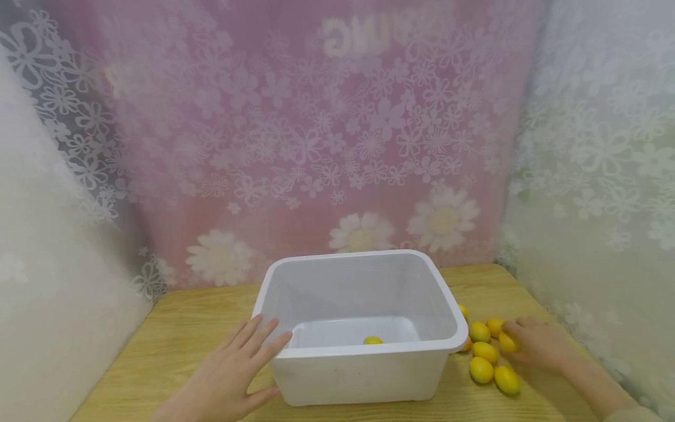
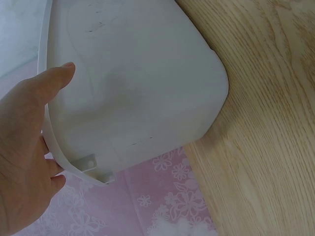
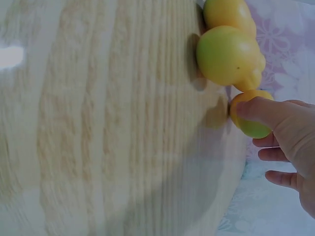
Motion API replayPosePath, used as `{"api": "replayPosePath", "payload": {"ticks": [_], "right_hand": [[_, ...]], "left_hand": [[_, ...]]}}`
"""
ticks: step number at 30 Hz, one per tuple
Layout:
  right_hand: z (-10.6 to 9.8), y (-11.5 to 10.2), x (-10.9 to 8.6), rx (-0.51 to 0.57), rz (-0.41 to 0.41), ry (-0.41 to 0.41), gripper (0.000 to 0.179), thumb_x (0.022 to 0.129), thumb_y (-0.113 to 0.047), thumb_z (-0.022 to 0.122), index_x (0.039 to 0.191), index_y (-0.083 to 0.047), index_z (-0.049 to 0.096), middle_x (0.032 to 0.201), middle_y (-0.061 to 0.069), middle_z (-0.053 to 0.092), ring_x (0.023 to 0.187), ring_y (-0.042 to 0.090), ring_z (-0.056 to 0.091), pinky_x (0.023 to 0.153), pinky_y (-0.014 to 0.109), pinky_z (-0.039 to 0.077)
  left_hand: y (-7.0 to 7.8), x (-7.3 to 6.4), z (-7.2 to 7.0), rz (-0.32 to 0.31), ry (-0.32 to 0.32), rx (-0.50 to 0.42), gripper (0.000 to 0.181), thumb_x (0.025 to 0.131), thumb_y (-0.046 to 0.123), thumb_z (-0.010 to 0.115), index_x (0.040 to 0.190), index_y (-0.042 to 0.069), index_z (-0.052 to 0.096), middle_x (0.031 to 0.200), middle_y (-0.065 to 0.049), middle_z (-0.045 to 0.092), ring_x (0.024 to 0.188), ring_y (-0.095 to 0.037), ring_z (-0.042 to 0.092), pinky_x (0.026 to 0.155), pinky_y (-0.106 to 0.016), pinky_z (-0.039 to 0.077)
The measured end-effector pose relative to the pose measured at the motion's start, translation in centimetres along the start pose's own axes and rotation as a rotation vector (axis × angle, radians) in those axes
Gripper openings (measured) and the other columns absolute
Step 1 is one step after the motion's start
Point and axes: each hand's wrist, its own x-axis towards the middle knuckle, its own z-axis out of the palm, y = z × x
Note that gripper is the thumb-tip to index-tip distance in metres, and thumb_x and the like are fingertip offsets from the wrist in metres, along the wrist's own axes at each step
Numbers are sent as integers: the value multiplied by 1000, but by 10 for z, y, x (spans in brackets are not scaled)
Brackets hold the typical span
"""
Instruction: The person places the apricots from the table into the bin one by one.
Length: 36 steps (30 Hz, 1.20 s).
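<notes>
A white plastic tub [image 1: 358, 375] stands on the table, with one yellow lemon [image 1: 372, 340] visible on its floor. At the tub's front left corner is my left hand [image 1: 227, 369], its straight fingers spread over the rim. The left wrist view shows the thumb [image 2: 61, 76] on the outer wall side and other fingertips past the rim. To the right of the tub, my right hand [image 1: 540, 343] pinches a yellow-green lemon [image 3: 256, 125] between thumb and fingers, close over the tabletop. Several more lemons [image 1: 484, 353] lie loose between that hand and the tub.
The wooden table [image 1: 174, 346] has a pink flowered curtain [image 1: 316, 146] close behind it. Pale flowered sheets hang at the left and right sides [image 1: 596, 205]. One lemon [image 1: 463, 312] is partly hidden behind the tub's right rim.
</notes>
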Motion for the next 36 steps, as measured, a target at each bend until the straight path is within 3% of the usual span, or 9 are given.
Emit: {"api": "replayPosePath", "payload": {"ticks": [6, 13, 20, 24, 28, 32, 36], "right_hand": [[-8, 8, -2, -2, -18, 60, 41, 69, -29, 79, 102, -9, 63, 82, -3, 54, 67, 10, 47, 51, 25, 38], [-27, 8, 8, 22, -57, 136, 46, 67, -24, 81, 103, -3, 63, 87, 3, 60, 70, 16, 55, 57, 32, 47], [-65, -3, 25, 38, -53, 171, 51, 71, -29, 79, 109, 0, 60, 95, 14, 63, 79, 30, 61, 64, 45, 51], [-88, -10, 34, 73, -60, 198, 52, 73, -25, 78, 112, 3, 58, 98, 18, 63, 84, 34, 61, 69, 49, 51], [-105, -16, 43, 67, -91, 222, 50, 74, -22, 77, 112, 4, 58, 99, 20, 64, 86, 36, 61, 71, 51, 50], [-118, -22, 53, 30, -141, 267, 46, 73, -22, 78, 109, -1, 59, 90, 10, 64, 77, 27, 60, 65, 44, 50], [-130, -32, 62, 28, -196, 318, 42, 70, -19, 79, 104, -2, 61, 86, 5, 60, 73, 22, 56, 62, 40, 49]], "left_hand": [[1, 1, 0, 1, 17, -2, 74, 86, 57, 55, 144, 14, 36, 138, -17, 46, 124, -40, 44, 112, -24, -9], [1, 1, 0, -3, 4, -6, 75, 86, 58, 54, 145, 16, 34, 139, -16, 46, 125, -40, 43, 112, -24, -9], [2, 1, 0, -18, -1, -25, 85, 77, 48, 70, 146, 16, 33, 140, -17, 45, 126, -40, 42, 112, -23, -9], [2, 1, 1, -23, 19, -18, 85, 74, 45, 74, 144, 15, 37, 139, -16, 46, 126, -40, 42, 112, -24, -8], [2, 1, 1, -21, 35, -10, 76, 81, 51, 65, 143, 14, 40, 139, -15, 47, 126, -39, 43, 113, -25, -6], [2, 1, 2, -20, 38, -5, 69, 89, 59, 47, 142, 15, 40, 138, -15, 47, 126, -39, 43, 113, -24, -6], [1, 1, 2, -17, 38, -11, 68, 91, 59, 42, 143, 15, 40, 139, -15, 47, 126, -39, 43, 114, -25, -5]]}}
